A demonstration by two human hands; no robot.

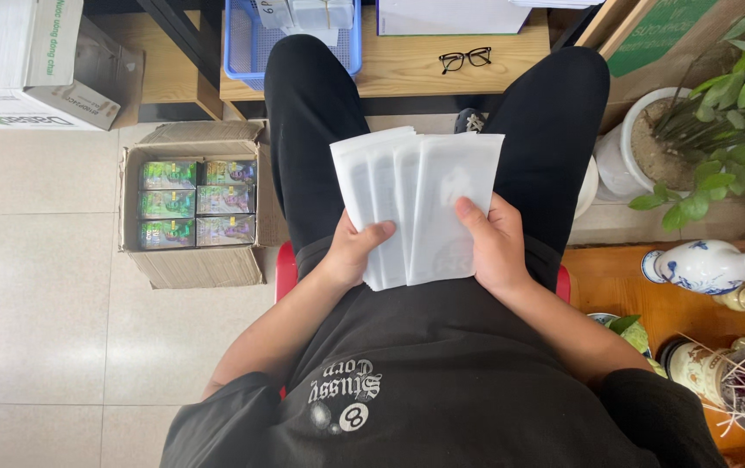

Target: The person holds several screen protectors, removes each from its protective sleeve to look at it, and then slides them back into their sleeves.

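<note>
We hold a fan of white pouches (416,204) over our lap, left hand (353,251) and right hand (495,247) gripping its lower edges. A carton (195,208) of boxes sits on the floor to our left; glasses (465,59) lie on the desk (407,65).

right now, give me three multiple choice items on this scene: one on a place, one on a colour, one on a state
1. Where do the eyeglasses lie?
A. on the wooden desk
B. in the cardboard box
C. on the floor

2. What colour is the basket?
A. red
B. blue
C. green

3. How are the white packets held?
A. fanned out in both hands
B. stacked on the floor
C. sealed in the box

Answers: 1 A, they rest on the desk top. 2 B, its mesh is blue. 3 A, left hand and right hand grip the spread.
</note>
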